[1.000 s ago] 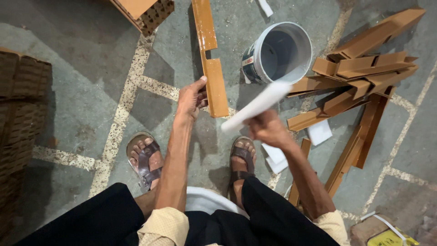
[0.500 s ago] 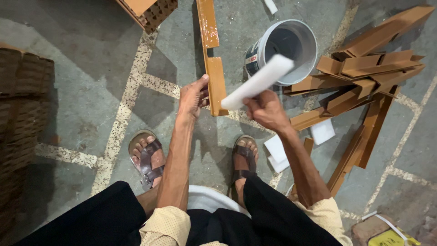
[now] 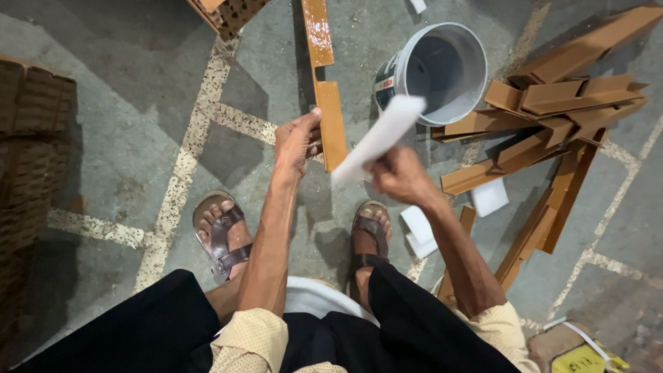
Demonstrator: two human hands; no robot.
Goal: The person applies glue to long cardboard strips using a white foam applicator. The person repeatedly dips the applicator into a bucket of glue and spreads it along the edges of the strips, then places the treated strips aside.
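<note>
My left hand (image 3: 295,140) grips the near end of a long, glossy orange-brown wooden strip (image 3: 323,76) that runs away from me over the concrete floor. My right hand (image 3: 400,176) holds a white folded sheet (image 3: 378,138), blurred, raised beside the strip's near end and in front of a white bucket (image 3: 442,72). The bucket stands open just right of the strip. I sit low with both sandalled feet (image 3: 221,231) on the floor under my arms.
A heap of brown wooden pieces (image 3: 552,117) lies to the right, with longer strips (image 3: 539,228) leaning toward me. White paper scraps (image 3: 421,231) lie near my right foot. Dark stacked material (image 3: 27,166) fills the left edge. A brick-like block (image 3: 228,10) sits at top.
My right hand has swung the white sheet from near the bucket's lower edge up and leftward toward the strip. My left hand has stayed on the strip's end.
</note>
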